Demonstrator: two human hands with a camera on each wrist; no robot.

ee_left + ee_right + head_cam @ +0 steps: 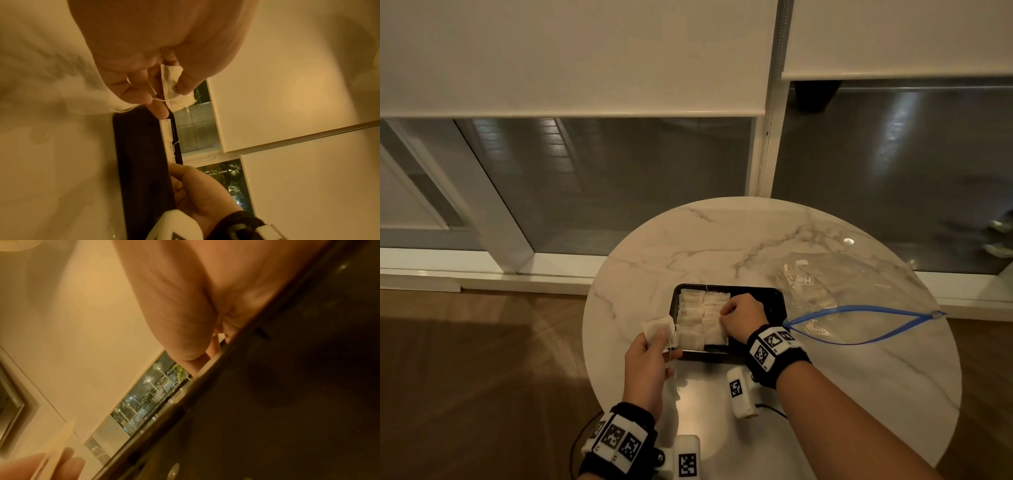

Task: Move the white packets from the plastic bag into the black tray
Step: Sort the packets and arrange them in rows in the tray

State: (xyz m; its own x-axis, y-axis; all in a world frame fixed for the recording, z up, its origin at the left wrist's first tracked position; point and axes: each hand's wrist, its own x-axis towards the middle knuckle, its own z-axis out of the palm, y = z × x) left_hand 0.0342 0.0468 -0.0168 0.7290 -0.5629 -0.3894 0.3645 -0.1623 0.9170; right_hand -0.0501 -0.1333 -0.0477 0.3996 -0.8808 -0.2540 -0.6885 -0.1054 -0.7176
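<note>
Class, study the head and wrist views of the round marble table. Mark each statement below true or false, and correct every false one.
1. The left hand pinches a white paper packet with a string. True.
2. The black rectangular plastic tray holds no packets. False: rows of white packets already lie in it.
3. The clear plastic zip bag with a blue seal lies to the right of the tray on the round white marble table. True.
4. The right hand reaches inside the bag. False: it is over the tray, fingers down on the packets there.
5. The bag's blue seal is closed. False: it gapes open.
</note>
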